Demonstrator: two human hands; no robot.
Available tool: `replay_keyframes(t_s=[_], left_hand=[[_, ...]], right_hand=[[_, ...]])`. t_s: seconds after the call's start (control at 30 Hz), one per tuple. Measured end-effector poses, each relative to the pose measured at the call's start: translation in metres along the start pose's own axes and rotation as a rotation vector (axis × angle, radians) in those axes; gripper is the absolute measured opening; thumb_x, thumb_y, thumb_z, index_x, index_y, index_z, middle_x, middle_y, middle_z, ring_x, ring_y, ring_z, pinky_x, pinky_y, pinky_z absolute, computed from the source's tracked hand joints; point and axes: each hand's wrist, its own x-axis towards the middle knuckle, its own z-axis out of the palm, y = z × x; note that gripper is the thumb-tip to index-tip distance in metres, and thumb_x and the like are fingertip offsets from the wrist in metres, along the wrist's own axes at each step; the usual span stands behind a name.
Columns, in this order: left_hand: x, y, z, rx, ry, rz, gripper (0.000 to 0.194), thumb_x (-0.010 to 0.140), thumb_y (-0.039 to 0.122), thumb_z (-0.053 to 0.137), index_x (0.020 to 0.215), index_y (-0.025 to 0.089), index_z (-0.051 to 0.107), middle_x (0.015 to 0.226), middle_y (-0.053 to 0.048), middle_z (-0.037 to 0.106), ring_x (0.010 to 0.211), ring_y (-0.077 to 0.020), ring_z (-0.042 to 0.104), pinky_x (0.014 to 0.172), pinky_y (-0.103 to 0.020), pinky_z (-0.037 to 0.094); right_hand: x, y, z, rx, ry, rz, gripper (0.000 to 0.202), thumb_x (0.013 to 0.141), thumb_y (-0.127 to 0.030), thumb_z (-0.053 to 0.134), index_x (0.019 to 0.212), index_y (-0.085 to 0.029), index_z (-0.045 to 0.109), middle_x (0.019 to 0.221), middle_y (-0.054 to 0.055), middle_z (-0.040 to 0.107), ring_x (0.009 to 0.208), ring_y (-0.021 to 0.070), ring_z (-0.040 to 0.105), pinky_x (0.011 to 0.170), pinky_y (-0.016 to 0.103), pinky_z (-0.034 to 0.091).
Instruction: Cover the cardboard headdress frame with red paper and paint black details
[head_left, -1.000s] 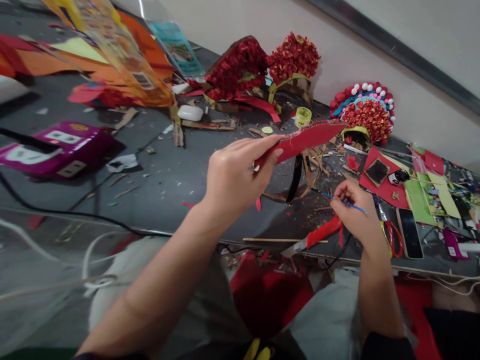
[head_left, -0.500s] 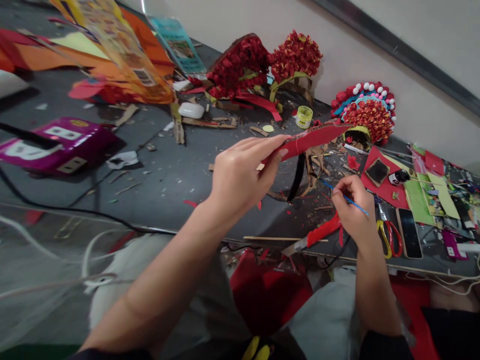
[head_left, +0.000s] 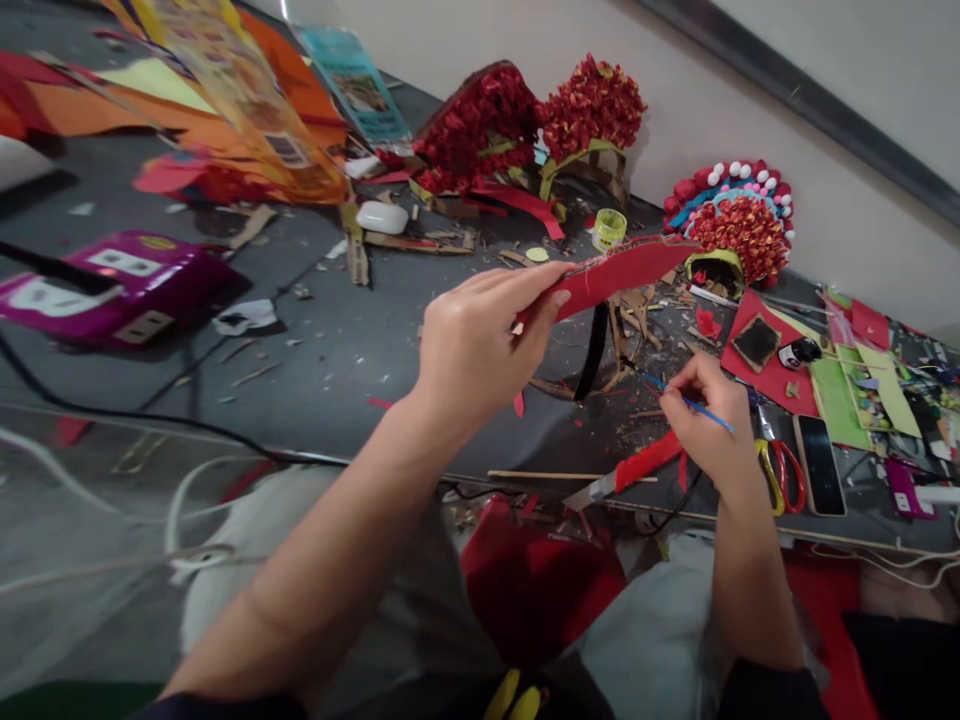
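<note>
My left hand point(head_left: 484, 350) pinches a red cardboard piece point(head_left: 626, 275) by its left end, holding it above the table, edge toward me. A black curved band point(head_left: 594, 352) hangs below the piece; whether they are joined I cannot tell. Between thumb and fingers, my right hand point(head_left: 705, 415) grips a thin blue paintbrush point(head_left: 705, 408), its dark tip pointing left near the band. Under that hand lies a red-handled utility knife point(head_left: 637, 468). To its right are red-and-yellow scissors point(head_left: 784, 475) and a phone point(head_left: 820, 465).
Flower-covered red headpieces point(head_left: 592, 110) stand against the wall, with a beaded one point(head_left: 739, 220) to the right. A small yellow jar point(head_left: 608, 230), a black paint bottle point(head_left: 799, 352) and cardboard scraps point(head_left: 416, 243) lie about. A purple power strip point(head_left: 127, 285) with a cord is on the left.
Both hands have shifted very slightly to the left, the red cardboard piece and paintbrush with them. The holds look the same.
</note>
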Motion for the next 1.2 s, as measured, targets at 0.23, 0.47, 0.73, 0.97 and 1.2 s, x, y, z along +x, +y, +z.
replay_keyframes(t_s=[0.23, 0.47, 0.73, 0.97, 1.2], left_hand=[[0.0005, 0.0024, -0.0013, -0.013, -0.005, 0.001, 0.029, 0.098, 0.032, 0.050, 0.114, 0.022, 0.072, 0.100, -0.004, 0.075, 0.086, -0.0191, 0.071, 0.073, -0.030, 0.053], [-0.0013, -0.0019, 0.0010, 0.033, 0.029, 0.061, 0.028, 0.100, 0.030, 0.051, 0.114, 0.019, 0.072, 0.100, -0.004, 0.075, 0.086, -0.0170, 0.071, 0.072, -0.026, 0.053], [-0.0016, -0.0060, 0.0040, 0.027, 0.109, 0.179, 0.024, 0.099, 0.025, 0.054, 0.113, 0.015, 0.071, 0.098, -0.004, 0.075, 0.084, -0.0133, 0.070, 0.071, -0.020, 0.050], [-0.0018, -0.0063, 0.0045, 0.032, 0.119, 0.177, 0.023, 0.098, 0.024, 0.055, 0.113, 0.015, 0.071, 0.097, -0.003, 0.075, 0.082, -0.0135, 0.069, 0.068, -0.020, 0.049], [-0.0015, -0.0057, 0.0038, 0.034, 0.114, 0.170, 0.025, 0.099, 0.024, 0.053, 0.113, 0.014, 0.071, 0.098, -0.004, 0.075, 0.082, -0.0137, 0.070, 0.068, -0.020, 0.050]], right_hand=[[-0.0007, -0.0006, 0.0019, 0.028, 0.039, -0.053, 0.009, 0.078, -0.023, 0.054, 0.071, -0.024, 0.049, 0.062, -0.005, 0.056, 0.057, 0.0106, 0.053, 0.057, 0.024, 0.042], [-0.0018, 0.0038, 0.0029, 0.009, 0.117, -0.123, 0.008, 0.080, -0.025, 0.056, 0.074, -0.023, 0.051, 0.067, -0.003, 0.061, 0.060, 0.0114, 0.057, 0.060, 0.025, 0.045], [-0.0012, 0.0042, 0.0028, -0.006, 0.165, -0.139, 0.010, 0.079, -0.025, 0.056, 0.071, -0.023, 0.050, 0.060, -0.005, 0.057, 0.054, 0.0102, 0.053, 0.055, 0.023, 0.043], [-0.0012, 0.0038, 0.0040, -0.016, 0.139, -0.113, 0.011, 0.075, -0.021, 0.056, 0.067, -0.023, 0.048, 0.057, -0.006, 0.054, 0.051, 0.0092, 0.049, 0.053, 0.022, 0.040], [0.0000, 0.0033, 0.0034, -0.016, 0.113, -0.111, 0.013, 0.074, -0.020, 0.055, 0.065, -0.023, 0.046, 0.056, -0.006, 0.052, 0.052, 0.0093, 0.049, 0.054, 0.022, 0.040]])
